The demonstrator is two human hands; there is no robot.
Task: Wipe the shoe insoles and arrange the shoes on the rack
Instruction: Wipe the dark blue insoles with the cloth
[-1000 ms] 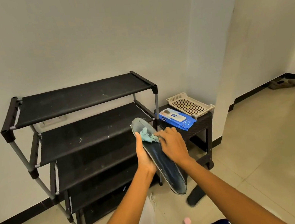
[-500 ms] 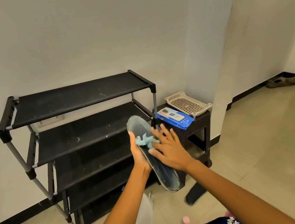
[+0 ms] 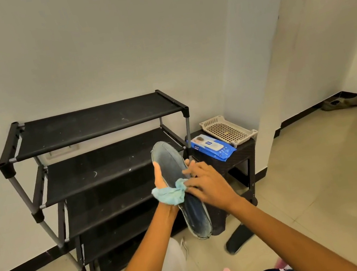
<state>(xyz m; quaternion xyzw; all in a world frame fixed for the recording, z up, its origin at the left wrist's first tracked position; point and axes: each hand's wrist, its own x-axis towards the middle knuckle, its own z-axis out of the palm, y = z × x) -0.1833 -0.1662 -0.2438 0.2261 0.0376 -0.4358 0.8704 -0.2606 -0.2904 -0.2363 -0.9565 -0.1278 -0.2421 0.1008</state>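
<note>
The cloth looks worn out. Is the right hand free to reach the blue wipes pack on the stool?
Probably not at once: the right hand is pressing the teal cloth against the insole. Nothing lies between it and the wipes pack, though.

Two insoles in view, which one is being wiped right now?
The blue-grey insole, held up in front of the rack by the left hand while the right hand presses a teal cloth on it. The black insole lies untouched on the floor.
</note>
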